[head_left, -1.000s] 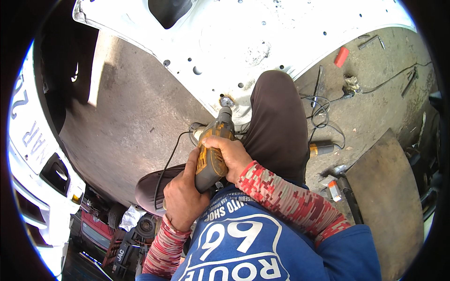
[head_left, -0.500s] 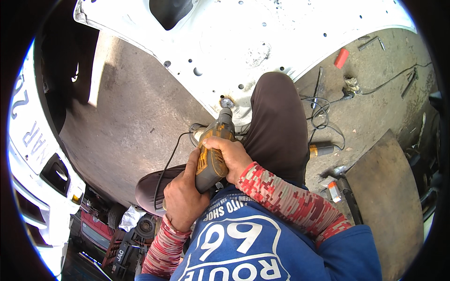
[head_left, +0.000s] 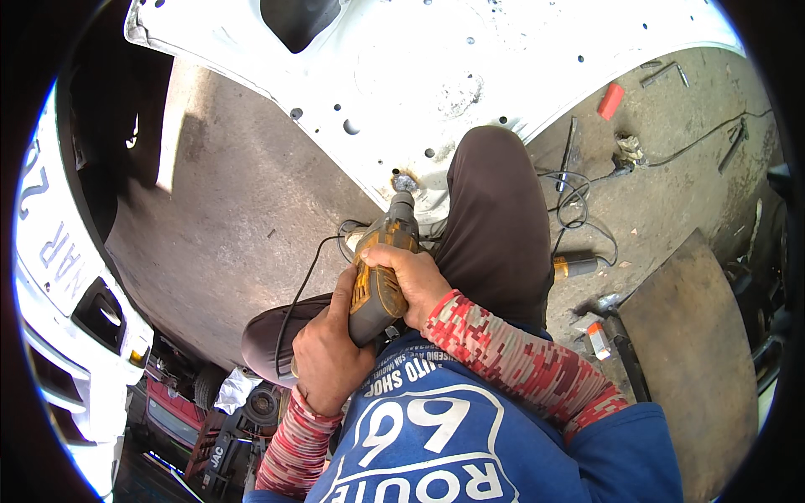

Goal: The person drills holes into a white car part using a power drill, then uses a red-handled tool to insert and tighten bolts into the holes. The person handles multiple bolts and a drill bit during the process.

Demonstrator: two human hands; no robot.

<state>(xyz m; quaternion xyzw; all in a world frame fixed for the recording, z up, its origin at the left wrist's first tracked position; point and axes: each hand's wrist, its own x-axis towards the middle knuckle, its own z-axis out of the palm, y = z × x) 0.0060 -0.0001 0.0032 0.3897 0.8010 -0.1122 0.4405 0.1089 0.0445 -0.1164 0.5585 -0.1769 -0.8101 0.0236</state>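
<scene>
My left hand [head_left: 331, 356] clasps the rear of the drill [head_left: 377, 298], one digit straight along its side; lower fingers hidden. My right hand [head_left: 417, 283] grips the body, one digit laid over the top. Drill before my belly, nose toward twelve, at the white panel's [head_left: 511, 75] near corner; bit contact, can't tell. Black cord [head_left: 291, 327] at nine. Red block [head_left: 610, 101] at two, on the floor [head_left: 243, 168].

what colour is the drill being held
The drill is yellow-orange and dark grey, best seen in the head view.

Left hand [head_left: 327, 356] and right hand [head_left: 419, 285] curl inward, close together.
</scene>
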